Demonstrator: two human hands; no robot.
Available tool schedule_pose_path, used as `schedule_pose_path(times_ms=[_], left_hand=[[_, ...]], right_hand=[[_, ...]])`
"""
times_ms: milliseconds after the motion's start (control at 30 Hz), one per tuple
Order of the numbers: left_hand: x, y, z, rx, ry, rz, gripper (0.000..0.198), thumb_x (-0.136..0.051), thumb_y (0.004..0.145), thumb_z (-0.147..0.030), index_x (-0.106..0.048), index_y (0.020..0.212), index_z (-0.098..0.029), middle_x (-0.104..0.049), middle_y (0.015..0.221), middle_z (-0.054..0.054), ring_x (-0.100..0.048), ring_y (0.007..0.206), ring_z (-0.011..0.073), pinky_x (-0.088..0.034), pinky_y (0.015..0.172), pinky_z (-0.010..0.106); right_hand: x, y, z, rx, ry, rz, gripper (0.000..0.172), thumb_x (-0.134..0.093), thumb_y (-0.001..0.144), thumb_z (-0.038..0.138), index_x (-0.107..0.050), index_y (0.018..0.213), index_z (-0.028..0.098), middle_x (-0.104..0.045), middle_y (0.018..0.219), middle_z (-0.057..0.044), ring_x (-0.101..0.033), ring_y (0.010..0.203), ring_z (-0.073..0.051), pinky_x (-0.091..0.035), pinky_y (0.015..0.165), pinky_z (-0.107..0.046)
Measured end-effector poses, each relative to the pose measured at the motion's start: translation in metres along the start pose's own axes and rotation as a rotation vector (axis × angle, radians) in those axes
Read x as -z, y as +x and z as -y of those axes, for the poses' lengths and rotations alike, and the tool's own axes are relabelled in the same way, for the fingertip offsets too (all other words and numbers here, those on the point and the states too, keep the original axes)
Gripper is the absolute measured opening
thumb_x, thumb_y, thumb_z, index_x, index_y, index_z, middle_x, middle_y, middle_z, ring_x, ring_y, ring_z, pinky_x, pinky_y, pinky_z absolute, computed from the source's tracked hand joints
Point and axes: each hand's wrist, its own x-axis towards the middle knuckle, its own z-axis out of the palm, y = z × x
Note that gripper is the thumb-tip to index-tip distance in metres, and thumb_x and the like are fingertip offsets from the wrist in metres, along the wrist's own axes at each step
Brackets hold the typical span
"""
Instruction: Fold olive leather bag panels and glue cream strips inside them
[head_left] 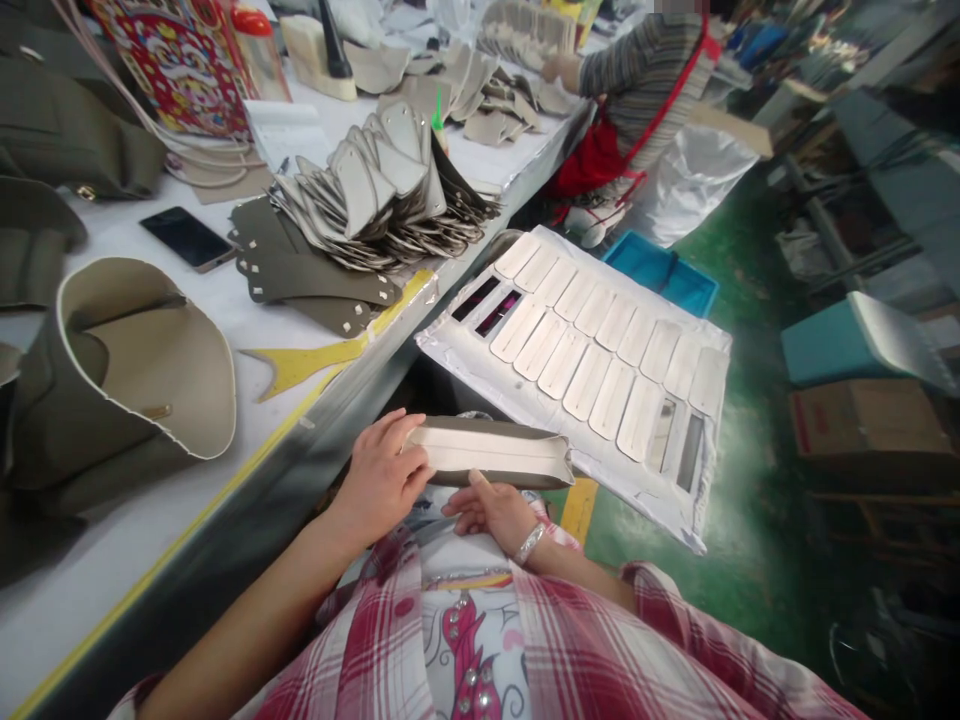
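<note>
A long olive-brown leather-like bag piece [491, 450], folded into a trough with a whitish inner face and a lengthwise seam, lies across in front of my body. My left hand [386, 475] grips its left end, fingers over the top edge and inner face. Beneath its lower edge is my right hand [499, 515], wearing a bracelet; its fingers are apart and the thumb tip is at the piece's edge. Just beyond, a white padded board [480, 368] carries rows of pale oblong pieces [566, 345], with a few slots showing darker or bare.
Left, the white worktable [187, 510] holds an open olive bag body [150, 360], a phone [187, 238], stacked grey-olive flaps [367, 200] and a yellow strip [300, 365]. A co-worker in a striped sleeve [630, 75] stands beyond. A blue crate [664, 275] and cardboard box [874, 435] are right.
</note>
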Motion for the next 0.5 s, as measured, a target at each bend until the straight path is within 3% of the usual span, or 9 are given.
schedule_pose_path(times_ms=[167,367,433,500], left_hand=[[-0.013,-0.002,0.006,0.026,-0.104,-0.037,0.014,-0.045,0.083,-0.020,-0.051,0.072,-0.016,-0.037,0.135,0.010,-0.026,0.128,0.0239,-0.028,0.105,0.040],[-0.015,-0.001,0.007,0.061,-0.238,-0.054,0.009,-0.045,0.080,-0.015,-0.045,0.072,-0.018,-0.036,0.137,0.008,-0.023,0.130,0.0230,-0.026,0.107,0.043],[-0.014,-0.001,0.009,0.102,-0.325,-0.085,0.007,-0.046,0.077,-0.012,-0.044,0.077,-0.019,-0.036,0.136,0.008,-0.026,0.129,0.0214,-0.028,0.106,0.043],[-0.013,-0.002,0.014,0.141,-0.428,-0.139,0.018,-0.048,0.073,-0.009,-0.044,0.088,-0.019,-0.034,0.136,0.009,-0.030,0.128,0.0194,-0.031,0.105,0.040]], right_hand=[[-0.018,0.008,0.001,0.001,-0.042,0.019,0.051,-0.035,0.089,0.046,-0.063,0.065,0.011,-0.068,0.068,-0.008,-0.056,0.044,-0.010,-0.033,0.044,-0.021],[-0.043,0.010,0.007,0.009,-0.128,0.044,0.053,-0.031,0.089,0.048,-0.057,0.057,0.014,-0.065,0.061,-0.008,-0.054,0.042,-0.010,-0.031,0.042,-0.021],[-0.050,0.012,0.007,0.017,-0.136,0.047,0.052,-0.033,0.086,0.053,-0.054,0.055,0.016,-0.064,0.061,-0.008,-0.054,0.042,-0.011,-0.031,0.043,-0.022],[-0.055,0.017,0.005,0.010,-0.128,0.042,0.051,-0.034,0.082,0.059,-0.052,0.056,0.019,-0.065,0.065,-0.010,-0.055,0.043,-0.013,-0.032,0.044,-0.024]])
